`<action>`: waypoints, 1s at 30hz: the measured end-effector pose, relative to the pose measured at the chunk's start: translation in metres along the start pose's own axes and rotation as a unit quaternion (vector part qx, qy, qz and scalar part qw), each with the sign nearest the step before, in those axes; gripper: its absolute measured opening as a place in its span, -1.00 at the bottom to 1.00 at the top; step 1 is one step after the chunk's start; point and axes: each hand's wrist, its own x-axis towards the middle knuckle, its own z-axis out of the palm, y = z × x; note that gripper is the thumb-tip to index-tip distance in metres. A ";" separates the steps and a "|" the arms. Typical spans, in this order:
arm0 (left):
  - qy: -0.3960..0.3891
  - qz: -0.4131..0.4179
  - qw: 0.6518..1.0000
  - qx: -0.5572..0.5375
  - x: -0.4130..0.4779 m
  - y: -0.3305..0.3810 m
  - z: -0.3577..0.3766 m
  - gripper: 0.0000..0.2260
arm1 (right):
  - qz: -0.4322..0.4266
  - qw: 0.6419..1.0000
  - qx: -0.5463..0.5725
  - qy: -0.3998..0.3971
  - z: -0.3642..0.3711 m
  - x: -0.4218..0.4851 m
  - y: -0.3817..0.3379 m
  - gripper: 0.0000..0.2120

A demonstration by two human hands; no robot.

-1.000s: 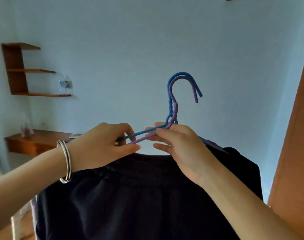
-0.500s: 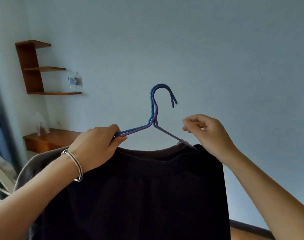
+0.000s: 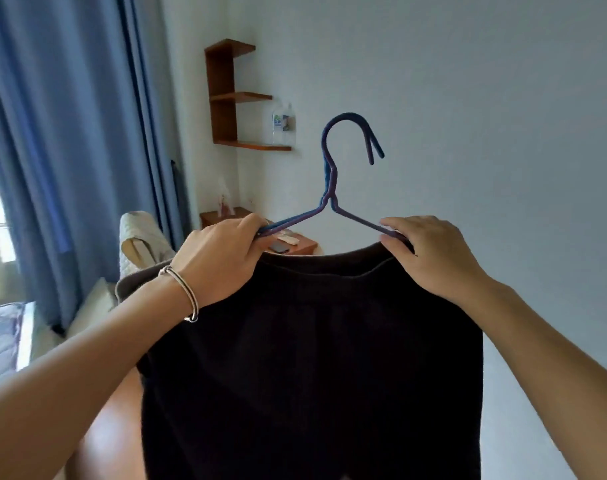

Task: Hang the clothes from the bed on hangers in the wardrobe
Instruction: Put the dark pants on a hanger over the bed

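Two thin hangers, one blue and one purple, are held together as a pair (image 3: pixel 331 188) in front of me, hooks up. A black garment (image 3: pixel 312 358) hangs from them, its waistband stretched between my hands. My left hand (image 3: pixel 222 261), with a silver bangle at the wrist, grips the hangers' left arm and the waistband's left corner. My right hand (image 3: pixel 430 254) pinches the hangers' right arm together with the waistband's right corner. The lower part of the hangers is hidden inside the garment. No wardrobe is in view.
Blue curtains (image 3: pixel 70 150) cover the left. A wooden wall shelf (image 3: pixel 232 98) holds a clear bottle (image 3: pixel 281 124). Below it a low wooden table (image 3: pixel 295 242) carries small items. A pale padded chair (image 3: pixel 139 244) stands beside it. A plain white wall fills the right.
My view has swung left, bringing the curtains and chair in. My right hand moved from near the hangers' neck out to the right arm and closed on it with the waistband.
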 end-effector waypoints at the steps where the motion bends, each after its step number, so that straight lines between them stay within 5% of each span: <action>1: 0.004 -0.014 1.000 -0.001 0.000 -0.011 0.002 -0.72 | -0.030 0.999 -0.019 0.010 0.012 0.018 -0.003 -0.65; 10: 0.019 -0.105 0.994 -0.028 0.030 -0.160 0.040 -0.75 | -0.135 0.984 0.097 0.058 0.147 0.152 -0.061 -0.59; 16: 0.052 -0.166 0.985 -0.014 0.036 -0.264 0.053 -0.38 | -0.206 0.967 0.128 0.075 0.236 0.242 -0.130 -0.68; 19: 0.001 -0.245 0.970 0.005 0.023 -0.303 0.059 -0.15 | -0.246 0.953 0.163 0.069 0.277 0.275 -0.163 -0.65; 22: -0.030 -0.297 0.950 0.093 0.010 -0.345 0.069 -0.26 | -0.282 0.934 0.211 0.057 0.318 0.309 -0.196 -0.66; 30: 0.098 -0.351 0.907 0.210 0.032 -0.433 0.111 -0.56 | -0.364 0.870 0.321 -0.088 0.430 0.422 -0.267 -0.67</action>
